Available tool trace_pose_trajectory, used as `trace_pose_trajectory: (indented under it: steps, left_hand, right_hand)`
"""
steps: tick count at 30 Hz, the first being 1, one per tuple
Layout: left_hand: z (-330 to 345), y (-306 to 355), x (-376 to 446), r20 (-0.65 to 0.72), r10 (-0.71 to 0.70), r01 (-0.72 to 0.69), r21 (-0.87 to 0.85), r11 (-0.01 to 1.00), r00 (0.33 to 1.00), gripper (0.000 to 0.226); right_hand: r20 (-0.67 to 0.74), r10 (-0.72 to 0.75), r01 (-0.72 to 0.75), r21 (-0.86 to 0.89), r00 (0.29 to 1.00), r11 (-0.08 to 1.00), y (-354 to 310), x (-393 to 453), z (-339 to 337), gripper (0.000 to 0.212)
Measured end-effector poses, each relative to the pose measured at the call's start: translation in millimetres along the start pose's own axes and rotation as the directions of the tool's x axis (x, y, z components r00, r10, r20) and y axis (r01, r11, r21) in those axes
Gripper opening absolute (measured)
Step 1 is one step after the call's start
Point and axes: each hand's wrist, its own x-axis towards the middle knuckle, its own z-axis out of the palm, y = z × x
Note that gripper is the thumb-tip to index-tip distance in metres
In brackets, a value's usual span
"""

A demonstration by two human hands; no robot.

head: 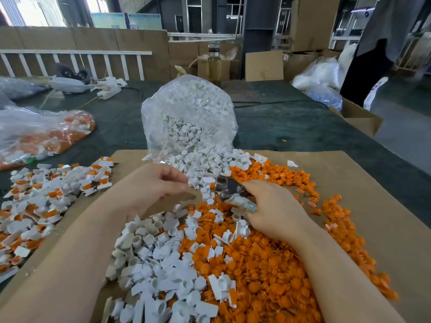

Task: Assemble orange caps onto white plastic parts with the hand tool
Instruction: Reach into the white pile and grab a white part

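Two bare forearms, left hand (161,183), right hand (272,206), sleeves out of view, fingers w/o rings

We see a table with a dark cover (291,127). On it lie a cardboard sheet (384,229), a clear bag of white parts (189,113), a bag of orange-and-white pieces (46,134) and a loose pile of assembled pieces (42,201).

Matt brown cardboard sheet (363,201) carries smooth orange plastic caps (268,259) and white plastic parts (163,271); at twelve o'clock a glossy clear plastic bag (186,113); the metal hand tool (227,186) gleams dully.
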Motion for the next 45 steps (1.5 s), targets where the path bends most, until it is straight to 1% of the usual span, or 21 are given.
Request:
trace_pose_trajectory:
  steps: [1,2,4,6,8,10,12,14,19,22,23,25,27,30,32,33,35,36,38,42,45]
  left_hand:
    - [1,0,-1,0.042,0.016,-0.021,0.125,0.992,0.999,0.011]
    - [3,-1,0,0.071,0.017,-0.031,0.203,0.979,0.997,0.013]
    - [4,0,-1,0.119,0.011,-0.045,0.290,0.956,0.993,0.016]
    - [6,2,-3,0.148,-0.007,-0.044,0.338,0.940,0.989,0.018]
    - [11,5,-6,0.147,-0.032,-0.031,0.407,0.913,0.989,0.018]
    - [17,7,-8,0.123,-0.039,-0.028,0.505,0.862,0.992,0.016]
    - [23,8,-8,0.078,0.003,-0.048,0.588,0.807,0.997,0.016]
    - [25,7,-7,0.055,0.026,-0.054,0.600,0.799,0.998,0.018]
    - [26,7,-8,-0.015,0.034,-0.021,0.526,0.850,0.999,0.016]
    - [29,10,-8,-0.047,0.027,-0.002,0.455,0.890,0.999,0.014]
    - [31,10,-8,-0.056,0.019,0.005,0.400,0.917,0.998,0.015]
    - [33,11,-6,-0.068,-0.024,0.036,0.191,0.981,0.997,0.017]
    - [34,13,-6,-0.055,-0.077,0.077,-0.012,0.997,0.995,0.016]
    - [35,15,-7,-0.007,-0.074,0.072,-0.111,0.991,0.997,0.004]
    - [36,15,-7,0.017,-0.072,0.073,-0.118,0.990,0.997,0.016]
    - [37,15,-7,0.010,-0.074,0.074,-0.118,0.990,0.997,0.017]
    - [40,18,-8,-0.016,-0.068,0.065,-0.122,0.990,0.998,0.009]
    - [42,19,-8,-0.024,-0.072,0.067,-0.150,0.986,0.997,0.005]
    - [44,22,-9,-0.024,-0.078,0.070,-0.219,0.973,0.997,0.007]
    - [49,26,-12,-0.049,-0.055,0.035,-0.338,0.940,0.997,0.004]
    - [54,28,-14,-0.089,-0.063,0.023,-0.390,0.921,0.994,0.004]
  right_hand:
    - [-0.011,0.011,-0.011,-0.021,1.000,1.000,2,-1,0,0.023]
    - [-0.025,0.022,-0.023,-0.043,0.999,0.999,4,-2,0,0.021]
    - [-0.063,0.047,-0.052,-0.077,0.997,0.996,6,-2,0,0.016]
    - [-0.102,0.050,-0.057,-0.063,0.994,0.996,5,-1,1,0.015]
    - [-0.085,0.018,-0.019,-0.017,0.996,1.000,1,2,2,0.014]
    - [-0.027,-0.017,0.017,-0.002,0.999,1.000,-4,2,4,0.017]
    - [0.004,-0.033,0.033,-0.016,0.999,0.999,-6,2,7,0.017]
    - [0.009,-0.002,0.002,-0.031,1.000,1.000,-4,2,8,0.015]
    - [-0.022,0.123,-0.124,-0.033,0.992,0.992,5,1,6,0.014]
    - [0.013,0.156,-0.154,-0.086,0.988,0.984,6,1,3,0.010]
    - [0.027,0.158,-0.155,-0.104,0.987,0.982,5,1,2,0.011]
    - [0.031,0.162,-0.157,-0.122,0.986,0.980,4,1,2,0.013]
    - [0.035,0.169,-0.164,-0.124,0.985,0.979,4,1,1,0.014]
    - [0.058,0.181,-0.175,-0.100,0.982,0.980,3,0,-1,0.016]
    - [0.050,0.182,-0.176,-0.101,0.982,0.979,2,1,0,0.013]
    - [0.040,0.181,-0.175,-0.110,0.983,0.978,1,0,1,0.011]
    - [0.017,0.190,-0.186,-0.129,0.982,0.974,-1,0,1,0.009]
    - [0.001,0.200,-0.198,-0.134,0.980,0.971,-1,-1,1,0.010]
    - [-0.049,0.219,-0.223,-0.117,0.975,0.968,-1,-1,-1,0.011]
    - [-0.203,0.216,-0.202,0.088,0.955,0.975,-2,0,-11,0.018]
    - [-0.302,0.228,-0.176,0.191,0.926,0.966,-6,-1,-16,0.019]
